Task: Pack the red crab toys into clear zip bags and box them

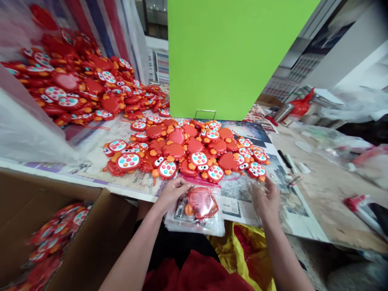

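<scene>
A clear zip bag with a pink-red zip strip lies at the table's front edge, on a stack of similar clear bags. Inside it is a red crab-shaped toy with orange claws, back side up. My left hand pinches the top left corner of this bag, thumb and fingers closed. To the right, my right hand hovers by the table edge, apart from the bag. Motion smears its fingers, and I cannot make out whether it holds anything. Just beyond both hands spreads a pile of loose crab toys, some showing white faces with coloured dots.
A striped sack spills more crab toys at the left. Bagged toys lie in a cardboard box below. A green board stands behind the pile. A yellow bag hangs under the edge; a marker lies right.
</scene>
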Tool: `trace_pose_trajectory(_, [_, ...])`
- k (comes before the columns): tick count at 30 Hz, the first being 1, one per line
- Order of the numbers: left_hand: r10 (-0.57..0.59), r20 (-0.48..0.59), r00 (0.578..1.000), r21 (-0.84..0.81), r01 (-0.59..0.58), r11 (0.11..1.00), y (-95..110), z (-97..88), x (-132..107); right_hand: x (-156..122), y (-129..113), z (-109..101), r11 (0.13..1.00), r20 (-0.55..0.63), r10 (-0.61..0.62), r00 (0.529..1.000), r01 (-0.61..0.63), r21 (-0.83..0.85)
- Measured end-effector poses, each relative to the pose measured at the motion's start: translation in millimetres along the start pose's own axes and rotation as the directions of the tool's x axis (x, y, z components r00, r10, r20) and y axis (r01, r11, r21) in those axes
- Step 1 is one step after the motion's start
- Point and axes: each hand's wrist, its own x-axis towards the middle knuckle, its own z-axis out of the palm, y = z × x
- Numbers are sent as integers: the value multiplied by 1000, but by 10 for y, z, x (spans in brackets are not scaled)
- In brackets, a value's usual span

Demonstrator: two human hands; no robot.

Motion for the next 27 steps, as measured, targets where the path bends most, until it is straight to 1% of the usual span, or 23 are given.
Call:
trace_pose_trajectory(1, [-3, 5, 1000, -4, 3, 1000, -5, -3, 6, -2, -34, 18, 999, -7, -40, 999, 40, -10])
trace_pose_trajectory(2, [-6, 8, 1000, -9, 6, 1000, -6, -5, 10, -5, -93, 57, 995, 14, -94, 995, 94, -11])
trace_pose_trajectory(4, [-14, 5, 1000, -16, 14, 1000, -2, -5, 9, -10, -254, 189, 975, 104, -216, 971, 221, -35])
trace_pose_trajectory(5, [-16, 2, 1000, -18, 16, 1000, 2, -2, 7, -10, -341, 268, 960, 139, -255, 957, 268, -77])
trace_pose_trajectory(6, [-16, -1, 1000, -20, 16, 1000, 5, 1, 4, -7, -422, 345, 944, 163, -275, 948, 298, -139])
trace_pose_trajectory(8, [-9, -5, 1000, -19, 9, 1000, 8, 6, -1, 9, -529, 458, 903, 206, -277, 938, 328, -277])
trace_pose_trajectory(10, [0, -5, 1000, -18, 0, 1000, 2, 5, -1, 35, -524, 472, 859, 267, -256, 929, 345, -377])
trace_pose_trajectory(12, [5, 1, 1000, -14, -5, 1000, -9, -3, 4, 57, -394, 360, 824, 322, -216, 922, 349, -445])
trace_pose_trajectory(14, [5, 6, 1000, -7, -5, 1000, -20, -12, 9, 60, -177, 139, 793, 345, -175, 922, 339, -506])
trace_pose_trajectory(15, [6, 5, 1000, -3, -6, 1000, -24, -14, 11, 52, -61, 5, 779, 330, -161, 930, 325, -536])
trace_pose_trajectory(16, [8, 4, 1000, 0, -8, 1000, -26, -14, 12, 39, 43, -131, 768, 289, -155, 945, 299, -567])
trace_pose_trajectory(18, [15, 4, 1000, 7, -15, 1000, -22, -6, 12, 0, 174, -361, 766, 129, -170, 977, 214, -606])
trace_pose_trajectory(19, [15, 6, 1000, 8, -15, 1000, -16, 2, 10, -23, 184, -434, 784, 48, -188, 981, 180, -594])
trace_pose_trajectory(20, [12, 7, 1000, 8, -12, 1000, -8, 10, 7, -49, 152, -468, 816, -8, -214, 977, 174, -551])
trace_pose_trajectory(21, [8, 4, 1000, 5, -8, 1000, 1, 16, 4, -77, 80, -462, 856, -24, -251, 968, 211, -473])
trace_pose_trajectory(22, [6, -3, 1000, -2, -6, 1000, 9, 19, 0, -109, -27, -416, 890, -1, -297, 955, 277, -363])
trace_pose_trajectory(23, [8, -13, 1000, -12, -9, 1000, 16, 19, -4, -144, -159, -338, 909, 48, -348, 936, 350, -226])
trace_pose_trajectory(24, [15, -24, 1000, -24, -16, 1000, 20, 13, -7, -183, -305, -235, 906, 117, -407, 906, 417, -71])
trace_pose_trajectory(25, [21, -29, 999, -40, -22, 999, 19, 3, -10, -225, -454, -118, 897, 190, -442, 877, 438, 63])
trace_pose_trajectory(27, [22, -28, 999, -91, -24, 996, 2, -21, -6, -312, -714, 120, 885, 327, -454, 829, 379, 269])
